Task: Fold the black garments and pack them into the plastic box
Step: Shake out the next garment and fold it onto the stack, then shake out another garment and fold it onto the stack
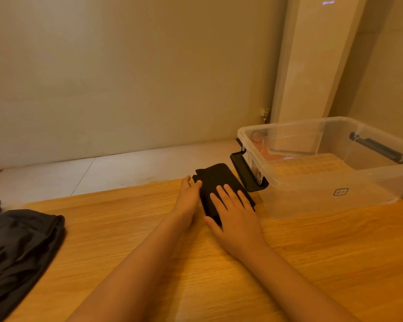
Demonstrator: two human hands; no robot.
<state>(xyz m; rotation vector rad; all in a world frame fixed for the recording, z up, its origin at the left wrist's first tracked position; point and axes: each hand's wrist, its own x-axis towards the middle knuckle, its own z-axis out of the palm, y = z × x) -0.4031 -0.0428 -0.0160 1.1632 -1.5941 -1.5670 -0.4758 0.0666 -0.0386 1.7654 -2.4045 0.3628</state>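
Folded black cloth garment: narrow bundle on the wooden tabletop, just left of the clear plastic box, long axis parallel to the box's handled end; right hand, nearer the box, flat on top; left hand against the edge away from the box; neither grip closed.

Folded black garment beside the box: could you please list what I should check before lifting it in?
1. Folded garment lies compact on the table: ok.
2. Grip: right hand rests flat on it, left hand touches its left edge, neither holds it: not ok.
3. Plastic box open on top: ok.
4. Box floor free: cannot tell, an orange shape shows through its wall.
5. Dark garment at left unfolded: not ok.
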